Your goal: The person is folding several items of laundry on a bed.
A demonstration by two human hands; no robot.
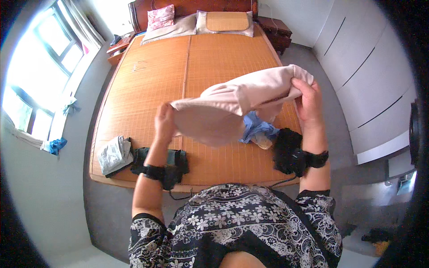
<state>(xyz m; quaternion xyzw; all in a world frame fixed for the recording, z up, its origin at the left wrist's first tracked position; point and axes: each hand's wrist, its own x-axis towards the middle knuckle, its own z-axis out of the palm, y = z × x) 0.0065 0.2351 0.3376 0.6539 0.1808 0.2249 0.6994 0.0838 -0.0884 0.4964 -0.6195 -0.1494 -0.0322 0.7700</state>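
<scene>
A pale pink garment [261,87] is stretched in the air over the bed, slightly blurred. My left hand [164,123] grips its lower left edge. Higher up on the other side, my right hand [309,100] pinches its far corner between thumb and fingers. Beneath the garment's right part lies a crumpled blue cloth [257,127], partly hidden by it. A black garment [285,144] lies close to my right forearm. Near my left forearm are a folded grey garment [115,154] and a folded dark green one [172,160].
The bed bears a woven mat [157,77]. Pillows [177,26] and a pink patterned cushion [161,16] rest by the wooden headboard [214,6]. Nightstands [274,29] flank the bed. A window [43,67] is at left, pale cabinets [365,67] at right.
</scene>
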